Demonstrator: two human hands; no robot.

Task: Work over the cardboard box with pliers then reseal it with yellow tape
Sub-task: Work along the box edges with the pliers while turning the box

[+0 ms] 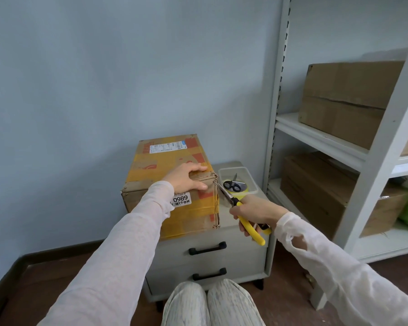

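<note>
The box (174, 161) stands on the left part of a low table (226, 216) with two drawers. Its left side overhangs the table's left edge, and its near face sits just behind the table's near edge. Yellow tape bands cross its top and near face, and the near top edge looks worn and frayed.

The left hand (186, 178) lies flat on the box top at the near right corner. Its fingers are straight and point right, and its thumb lies along the near top edge. This grip is wide and closes round nothing.

The right hand (252, 214) has its grip wrapped round the yellow handles of the pliers (234, 201). It holds them off the table's right near corner. The pliers slant up and left, and their tips touch the box's near right top corner. I cannot tell whether the tips are parted.

Just right of the box, on the far right part of the table, stands a clear tub (254, 184). It holds the tape roll (244, 190) with scissors (232, 185) lying on it. A narrow strip of bare tabletop runs between box and tub.

A shelf unit (316, 135) stands close on the right with cartons (346, 100) on it. The wall (104, 78) stands behind the box, and there is open floor (57, 267) to the left.
</note>
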